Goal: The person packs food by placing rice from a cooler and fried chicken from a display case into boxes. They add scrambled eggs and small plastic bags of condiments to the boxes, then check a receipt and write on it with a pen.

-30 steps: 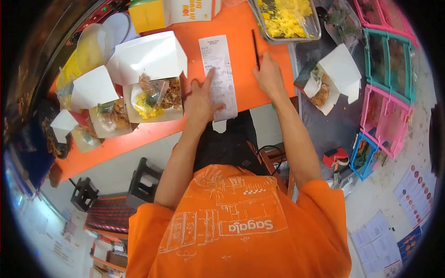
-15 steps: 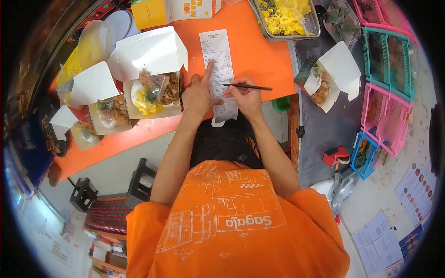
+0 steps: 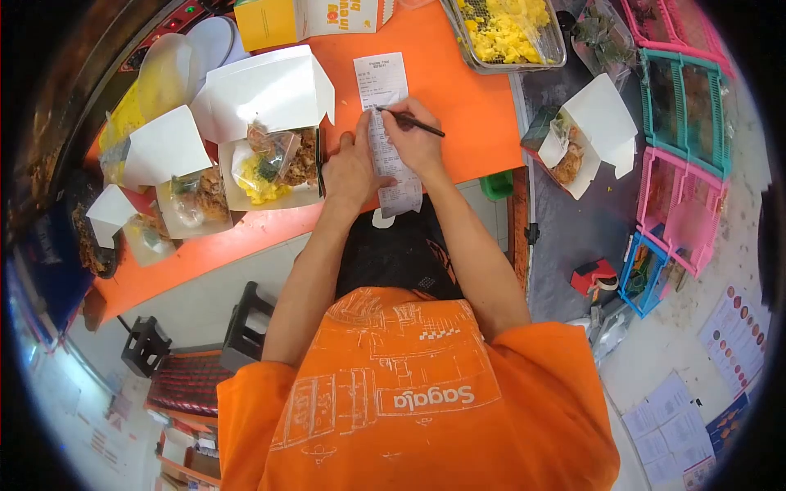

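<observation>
A long printed receipt lies on the orange table, its lower end at the table's front edge. My left hand rests on its left side, fingers apart, pressing the paper down. A dark pen is pinched in my right hand, its tip on the upper part of the receipt. Just left of my left hand sits an open white box holding fried food, yellow food and a small clear bag.
Two more open food boxes stand further left. A metal tray of yellow food is at the back. On the grey surface at right are another open box, a red-black tape dispenser and coloured baskets.
My right hand has moved up and left along the receipt with the pen, whose tip now touches higher on the paper. My left hand has stayed nearly in place.
</observation>
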`<state>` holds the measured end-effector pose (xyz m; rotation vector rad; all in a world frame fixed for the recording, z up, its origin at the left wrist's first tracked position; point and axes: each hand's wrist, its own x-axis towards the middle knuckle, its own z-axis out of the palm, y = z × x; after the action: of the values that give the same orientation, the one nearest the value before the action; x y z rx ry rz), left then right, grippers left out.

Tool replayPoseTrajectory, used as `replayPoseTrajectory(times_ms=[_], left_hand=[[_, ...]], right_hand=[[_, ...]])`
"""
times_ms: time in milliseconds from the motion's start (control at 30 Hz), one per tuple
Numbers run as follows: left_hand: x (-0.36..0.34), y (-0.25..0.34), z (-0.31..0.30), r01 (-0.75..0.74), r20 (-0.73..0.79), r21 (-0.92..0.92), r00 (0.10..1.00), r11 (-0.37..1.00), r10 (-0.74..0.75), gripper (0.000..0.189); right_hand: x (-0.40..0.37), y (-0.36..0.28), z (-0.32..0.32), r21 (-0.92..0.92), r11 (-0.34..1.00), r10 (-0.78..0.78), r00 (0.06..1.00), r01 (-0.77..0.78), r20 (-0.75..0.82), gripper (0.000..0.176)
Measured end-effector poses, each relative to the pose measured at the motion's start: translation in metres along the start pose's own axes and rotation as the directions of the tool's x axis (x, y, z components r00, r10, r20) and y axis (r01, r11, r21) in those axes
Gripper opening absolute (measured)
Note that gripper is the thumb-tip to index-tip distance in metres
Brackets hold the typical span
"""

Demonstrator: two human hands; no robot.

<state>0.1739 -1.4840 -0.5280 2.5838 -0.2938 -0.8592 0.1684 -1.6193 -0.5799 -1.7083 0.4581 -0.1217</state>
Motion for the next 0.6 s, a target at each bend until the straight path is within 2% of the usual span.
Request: replayPoseTrajectory(times_ms=[67,133,267,333,467,533,567,600], left_hand=[[0.0,0.0,0.0,0.0,-0.001,0.023,1.0,1.0,0.0,0.128],[0.001,0.001,0.0,0.009,-0.001,0.022,1.0,1.0,-0.009,0.128],[0.001,-0.001,0.0,-0.001,-0.003,0.01,1.0,1.0,0.001,0.128],[0.001,0.0,-0.002,0.0,0.011,0.006,1.0,1.0,-0.001,0.128],[0.001,0.002,-0.004,0.022,0.028,0.015,0.999,1.0,-0.022,0.127],[0.001,0.0,-0.004,0.014,0.033,0.019,0.999,1.0,-0.015,0.128],[0.001,0.001,-0.005,0.009,0.035,0.02,0.999,1.0,-0.009,0.129],[0.001,0.003,-0.005,0.007,0.037,0.018,0.999,1.0,-0.008,0.129]], right_hand=[[0.004,-0.001,-0.001,-0.047,0.999,0.002,1.0,-0.002,0.014,0.013],[0.009,-0.002,-0.007,-0.12,0.993,0.02,0.993,-0.006,0.118,0.014],[0.013,0.008,-0.012,-0.078,0.996,0.053,0.998,-0.05,0.038,0.015],[0.009,0.009,-0.015,-0.02,0.998,-0.048,0.982,0.052,0.181,0.014],[0.008,0.004,-0.021,-0.117,0.993,0.009,0.998,-0.001,0.065,0.014],[0.004,0.0,-0.027,-0.19,0.972,-0.084,0.957,0.14,0.276,0.014],[0.004,-0.002,-0.028,-0.192,0.971,-0.085,0.958,0.141,0.274,0.014],[0.003,-0.004,-0.029,-0.165,0.985,-0.02,0.982,0.052,0.187,0.014]])
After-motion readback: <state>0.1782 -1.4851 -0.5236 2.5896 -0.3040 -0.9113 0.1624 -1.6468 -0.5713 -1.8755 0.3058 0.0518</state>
